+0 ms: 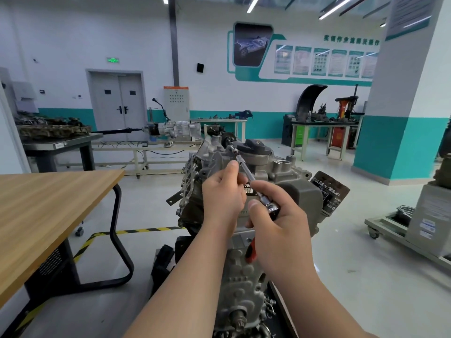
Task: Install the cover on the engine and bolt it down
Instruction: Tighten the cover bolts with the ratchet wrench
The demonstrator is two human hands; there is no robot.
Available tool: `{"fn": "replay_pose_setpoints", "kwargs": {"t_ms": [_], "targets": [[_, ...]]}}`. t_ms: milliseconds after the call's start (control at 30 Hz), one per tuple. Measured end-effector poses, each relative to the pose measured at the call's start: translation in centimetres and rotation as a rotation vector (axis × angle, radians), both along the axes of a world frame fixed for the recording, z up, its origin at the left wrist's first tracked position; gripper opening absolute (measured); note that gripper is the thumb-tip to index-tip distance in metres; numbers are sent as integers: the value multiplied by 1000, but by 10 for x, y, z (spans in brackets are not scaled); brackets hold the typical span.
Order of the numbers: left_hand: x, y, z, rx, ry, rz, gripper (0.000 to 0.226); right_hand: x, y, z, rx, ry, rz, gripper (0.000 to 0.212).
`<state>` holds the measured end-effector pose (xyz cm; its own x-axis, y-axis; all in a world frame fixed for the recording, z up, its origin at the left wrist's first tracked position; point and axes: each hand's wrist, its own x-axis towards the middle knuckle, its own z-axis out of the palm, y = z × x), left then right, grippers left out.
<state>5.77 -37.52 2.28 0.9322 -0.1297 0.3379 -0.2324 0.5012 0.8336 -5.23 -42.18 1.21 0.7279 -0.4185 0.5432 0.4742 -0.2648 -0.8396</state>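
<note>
A grey metal engine (246, 284) stands in front of me, and its grey cover (302, 193) sits on top with a black oil cap (256, 146) at the far end. A ratchet wrench (273, 209) with a red handle carries a long chrome extension (245, 167) that slants up and away to a bolt near the cap. My right hand (280, 230) grips the ratchet head and handle. My left hand (223, 196) holds the extension shaft between thumb and curled fingers. The socket tip is small and partly hidden.
A wooden-topped table (48, 203) with black legs stands at my left. A trolley with a grey box (432, 223) is at the right, beside a teal and white pillar (400, 118). Workbenches and a gearbox on a stand (175, 129) lie farther back.
</note>
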Motion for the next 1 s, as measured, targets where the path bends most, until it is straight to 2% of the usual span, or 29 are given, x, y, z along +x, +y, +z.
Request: {"fn": "replay_pose_setpoints", "kwargs": {"t_ms": [200, 333, 533, 800, 867, 933, 1000], "targets": [[4, 6, 0, 51, 5, -33, 49, 7, 11, 0, -52, 36, -3, 41], [3, 10, 0, 137, -3, -30, 49, 8, 16, 1, -46, 34, -7, 36], [1, 14, 2, 158, 6, -61, 53, 13, 19, 3, -49, 39, -21, 35], [1, 24, 9, 279, -17, -81, 36, 22, 20, 15, -98, 115, -43, 17], [1, 26, 10, 337, -20, -73, 39, 24, 24, 18, 29, 101, -22, 11], [1, 27, 12, 367, -22, -93, 46, 27, 29, 20, 271, 63, 21, 10], [2, 29, 17, 382, -40, -167, 45, 30, 34, 22, 426, 23, 57, 11]]}}
